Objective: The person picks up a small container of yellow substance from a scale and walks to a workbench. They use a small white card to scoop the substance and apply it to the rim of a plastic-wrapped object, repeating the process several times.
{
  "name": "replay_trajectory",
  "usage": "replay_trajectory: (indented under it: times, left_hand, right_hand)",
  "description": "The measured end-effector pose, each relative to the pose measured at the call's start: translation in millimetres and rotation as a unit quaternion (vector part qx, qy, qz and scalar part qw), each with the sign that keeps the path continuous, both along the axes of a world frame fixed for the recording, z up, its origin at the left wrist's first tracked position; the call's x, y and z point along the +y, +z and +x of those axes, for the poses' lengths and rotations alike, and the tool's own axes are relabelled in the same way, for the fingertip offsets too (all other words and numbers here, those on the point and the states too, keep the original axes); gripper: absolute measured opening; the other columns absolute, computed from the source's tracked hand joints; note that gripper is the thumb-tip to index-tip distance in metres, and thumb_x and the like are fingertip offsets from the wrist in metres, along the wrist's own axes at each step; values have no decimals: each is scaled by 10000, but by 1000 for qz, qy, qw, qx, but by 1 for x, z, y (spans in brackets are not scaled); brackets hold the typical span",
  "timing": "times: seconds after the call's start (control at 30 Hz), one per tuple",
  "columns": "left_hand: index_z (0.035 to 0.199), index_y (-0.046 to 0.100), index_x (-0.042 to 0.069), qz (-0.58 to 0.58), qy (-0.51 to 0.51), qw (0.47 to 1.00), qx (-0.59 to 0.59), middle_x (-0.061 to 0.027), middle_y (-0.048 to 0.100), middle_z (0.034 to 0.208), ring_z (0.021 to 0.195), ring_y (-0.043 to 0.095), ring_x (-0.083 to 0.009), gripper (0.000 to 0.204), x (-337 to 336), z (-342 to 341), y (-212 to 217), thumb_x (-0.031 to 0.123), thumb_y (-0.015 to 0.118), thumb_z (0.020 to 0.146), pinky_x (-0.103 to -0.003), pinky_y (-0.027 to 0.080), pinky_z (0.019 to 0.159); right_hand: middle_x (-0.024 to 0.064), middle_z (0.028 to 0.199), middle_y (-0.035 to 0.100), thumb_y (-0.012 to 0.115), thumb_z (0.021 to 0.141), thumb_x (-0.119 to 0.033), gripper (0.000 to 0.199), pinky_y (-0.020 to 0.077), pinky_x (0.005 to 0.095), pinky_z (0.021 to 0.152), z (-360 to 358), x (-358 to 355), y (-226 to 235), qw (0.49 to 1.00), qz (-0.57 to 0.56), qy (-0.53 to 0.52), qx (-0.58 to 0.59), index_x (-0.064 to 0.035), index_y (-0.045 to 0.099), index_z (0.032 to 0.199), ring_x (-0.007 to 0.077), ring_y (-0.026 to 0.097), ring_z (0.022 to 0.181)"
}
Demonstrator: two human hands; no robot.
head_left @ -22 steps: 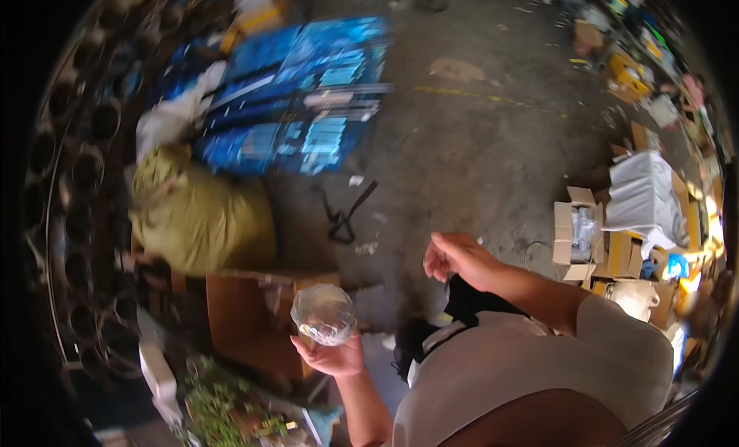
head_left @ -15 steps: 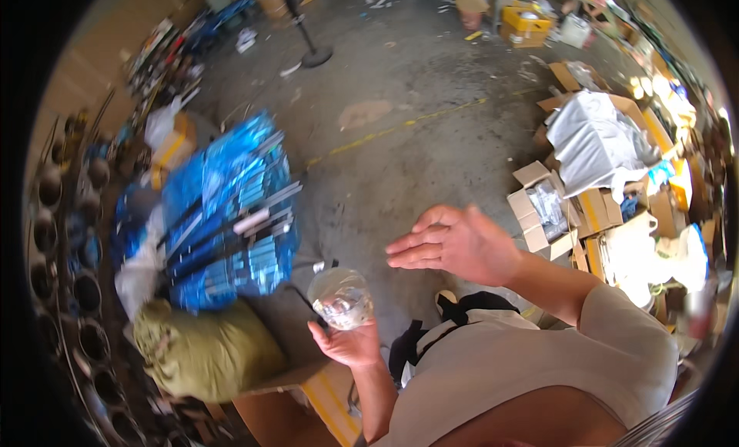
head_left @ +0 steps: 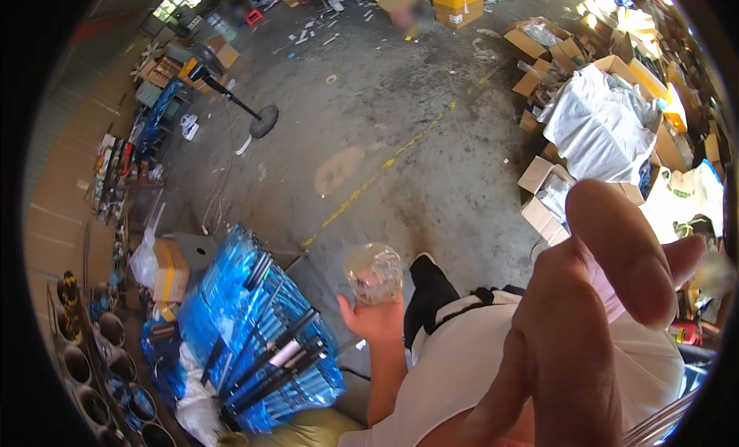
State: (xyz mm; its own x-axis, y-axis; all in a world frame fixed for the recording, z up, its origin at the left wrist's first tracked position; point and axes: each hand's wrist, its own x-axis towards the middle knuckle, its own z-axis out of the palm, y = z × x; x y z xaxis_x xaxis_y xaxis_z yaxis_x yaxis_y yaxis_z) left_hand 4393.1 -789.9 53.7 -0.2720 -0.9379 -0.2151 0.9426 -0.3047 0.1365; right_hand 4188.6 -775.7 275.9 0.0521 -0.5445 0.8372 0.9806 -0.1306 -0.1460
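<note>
A clear, round, see-through plastic piece (head_left: 375, 273) rests in my left hand (head_left: 374, 318), its fingers showing through behind it. I cannot tell whether it is a cup or a roll of clear film. The left thumb stands out to the side. My right hand (head_left: 566, 331) looms large at the lower right, very near the camera. Its fingers are bent and apart, with nothing visible between them. Beside my left forearm lies a blue plastic-wrapped bundle (head_left: 208, 301) of long strips, with black bars (head_left: 281, 370) on top.
Open cartons stand at the right, one under a white cloth (head_left: 600, 127). A black floor stand (head_left: 264, 122) is at the far left. Pipe ends (head_left: 77, 364) line the left edge. A yellow line (head_left: 385, 166) crosses the concrete floor. An olive sack (head_left: 308, 430) shows low down.
My right hand has come up from mid-picture close to the camera. My left hand still holds the clear piece, now slightly higher and farther right. The view has shifted, showing more far floor.
</note>
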Motion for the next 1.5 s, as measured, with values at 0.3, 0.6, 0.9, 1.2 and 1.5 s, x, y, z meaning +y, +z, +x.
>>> replay_trajectory:
  times: [0.3, 0.6, 0.9, 1.2, 1.5]
  left_hand:
    - [1192, 552, 58, -59, -54, 996, -36, -77, 552, 1220, 1133, 498, -249, 557, -255, -55, 41, 496, 503, 852, -458, 349, 1001]
    - [1232, 492, 81, -93, -194, 975, 59, -62, 530, 1194, 1077, 501, -212, 544, -422, -274, 25, 345, 643, 781, -448, 356, 995]
    - [1288, 416, 40, -107, -283, 943, 139, -97, 473, 1292, 1226, 420, -250, 627, -585, -505, 72, 236, 682, 754, -471, 288, 1065]
    - [1264, 441, 56, -67, -313, 940, 117, -80, 488, 1255, 1189, 438, -235, 616, -770, -697, 43, 247, 684, 730, -439, 254, 1083]
    - [1242, 462, 77, -138, -403, 901, 77, -94, 488, 1246, 1186, 439, -247, 631, -960, -858, 69, 302, 688, 698, -437, 319, 1033]
  right_hand:
    - [233, 1231, 446, 417, 895, -524, 536, 348, 505, 949, -74, -170, 22, 988, -7, -151, 13, -83, 376, 1196, 369, 480, 1096]
    - [194, 1171, 503, 457, 911, -457, 452, 391, 468, 912, -272, -343, -31, 925, 103, -365, 12, -71, 412, 1141, 318, 529, 1037]
    - [150, 1200, 528, 498, 906, -284, 353, 381, 383, 953, -489, -514, -129, 770, 483, -353, 219, -31, 476, 1150, 242, 517, 1083]
    - [100, 1291, 446, 530, 802, 29, 483, 341, 398, 1011, -641, -679, -176, 855, 427, -232, 183, -47, 424, 1267, 245, 427, 1206]
    - [73, 1212, 502, 642, 765, 86, 519, 417, 357, 942, -779, -853, -131, 820, 452, -310, 163, -54, 452, 1228, 206, 493, 1125]
